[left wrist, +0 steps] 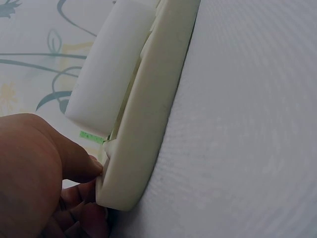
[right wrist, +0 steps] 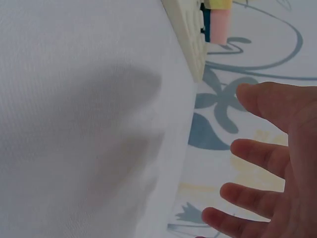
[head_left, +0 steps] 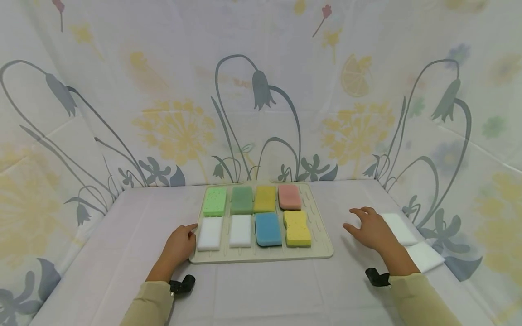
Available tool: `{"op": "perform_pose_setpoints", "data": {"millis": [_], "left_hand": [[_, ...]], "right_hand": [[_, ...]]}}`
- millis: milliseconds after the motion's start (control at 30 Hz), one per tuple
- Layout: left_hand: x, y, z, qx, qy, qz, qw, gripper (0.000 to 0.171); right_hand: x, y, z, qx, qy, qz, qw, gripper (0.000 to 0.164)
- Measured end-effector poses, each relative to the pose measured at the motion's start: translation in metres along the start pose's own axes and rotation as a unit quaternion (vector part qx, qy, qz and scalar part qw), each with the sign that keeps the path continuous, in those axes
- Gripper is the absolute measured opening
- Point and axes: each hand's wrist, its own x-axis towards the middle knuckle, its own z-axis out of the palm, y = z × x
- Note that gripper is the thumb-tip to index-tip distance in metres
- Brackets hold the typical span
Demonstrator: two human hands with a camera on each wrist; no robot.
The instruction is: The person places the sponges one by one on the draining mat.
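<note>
A cream tray (head_left: pixel 324 249) with a ridged surface lies on the table, bearing several sponges in two rows. At the back are a light green sponge (head_left: pixel 215 201), a dark green one, a yellow one and a pink sponge (head_left: pixel 290 197). Two white sponges (head_left: pixel 240 231), a blue sponge (head_left: pixel 268 229) and a notched yellow sponge (head_left: pixel 297 228) make up the front row. My left hand (head_left: pixel 179 244) pinches the tray's left edge, the thumb (left wrist: pixel 81 161) against its rim. To the right of the tray, my right hand (head_left: pixel 372 227) hovers above the table, fingers spread, holding nothing.
Two white pads, a rear one (head_left: pixel 399 228) and a front one (head_left: pixel 425 257), lie at the table's right side, partly behind my right forearm. A flower-printed cloth (head_left: pixel 261 136) hangs behind the table and along both sides. White cloth (head_left: pixel 265 294) covers the tabletop.
</note>
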Motion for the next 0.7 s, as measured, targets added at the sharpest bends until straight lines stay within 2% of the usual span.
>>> {"op": "perform_pose_setpoints", "data": {"millis": [700], "left_hand": [[-0.004,0.004,-0.004,-0.003,-0.006,-0.003,1.0,0.04]], "right_hand": [[0.0,0.049,-0.015,-0.034,-0.045,0.068,0.996,0.064]]}}
